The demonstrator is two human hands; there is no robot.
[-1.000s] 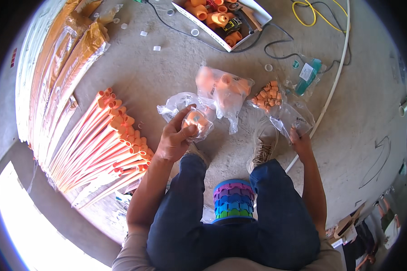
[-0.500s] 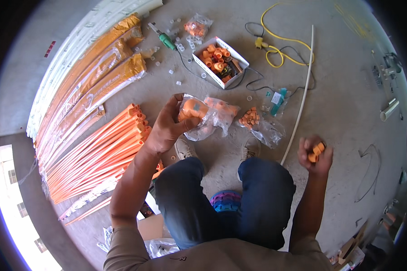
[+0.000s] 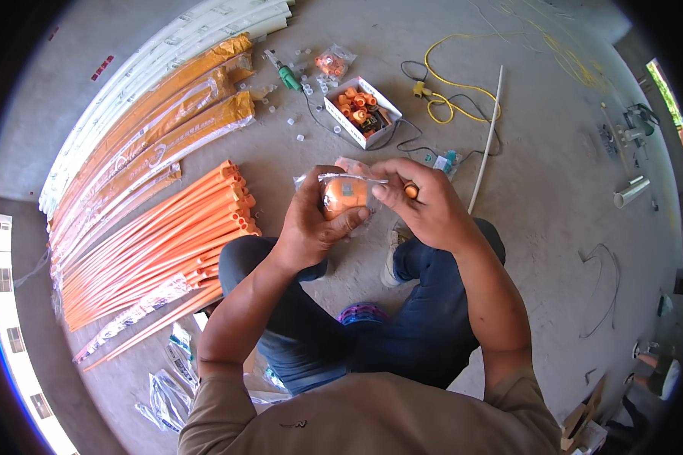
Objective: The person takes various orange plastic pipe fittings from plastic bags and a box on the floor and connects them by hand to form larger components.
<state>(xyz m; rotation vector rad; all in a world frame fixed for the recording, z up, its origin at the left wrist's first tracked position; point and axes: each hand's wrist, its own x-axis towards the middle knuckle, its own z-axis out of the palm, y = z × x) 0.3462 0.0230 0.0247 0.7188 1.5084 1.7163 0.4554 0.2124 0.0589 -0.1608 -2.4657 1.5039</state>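
A clear plastic bag of orange pipe fittings (image 3: pixel 346 199) is held up in front of my knees. My left hand (image 3: pixel 305 231) is closed around its left side, the thumb pressed across the lower front. My right hand (image 3: pixel 436 206) pinches the bag's upper right edge between thumb and forefinger. A small orange pipe fitting (image 3: pixel 410 190) sits in the curled fingers of that same hand; whether others lie behind it is hidden. Behind the held bag, part of another clear package with orange contents shows, mostly covered by my hands.
Left of me lies a stack of orange pipes (image 3: pixel 159 250), with wrapped bundles (image 3: pixel 182 136) beyond. Ahead stand a white box of orange fittings (image 3: pixel 368 140) and a green-handled tool (image 3: pixel 288 77) on a cord. A white pipe (image 3: pixel 487 144) and yellow cable (image 3: pixel 463 36) lie to the right.
My right hand has come in from the far right, carrying the orange fitting, and now grips the bag's edge. My knees have shifted and the view has turned slightly.
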